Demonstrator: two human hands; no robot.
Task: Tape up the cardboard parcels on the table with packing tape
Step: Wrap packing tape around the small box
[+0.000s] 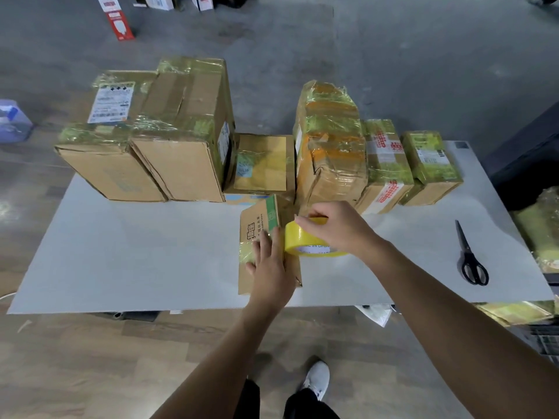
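- A small cardboard parcel [257, 225] with green print lies flat near the front edge of the white surface [151, 252], about midway along it; a strip of yellow tape crosses its top.
- The left hand [272, 276] presses down on the parcel, its fingers [266, 246] straight and close together over the tape strip.
- A roll of yellow packing tape [298, 238] stands just beside the parcel's right edge, touching it.
- The right hand [338, 229] grips the roll from above, fingers curled around its rim.
- Black scissors [472, 261] lie well apart to the right.
- A row of taped parcels [181, 140] lines the far side.
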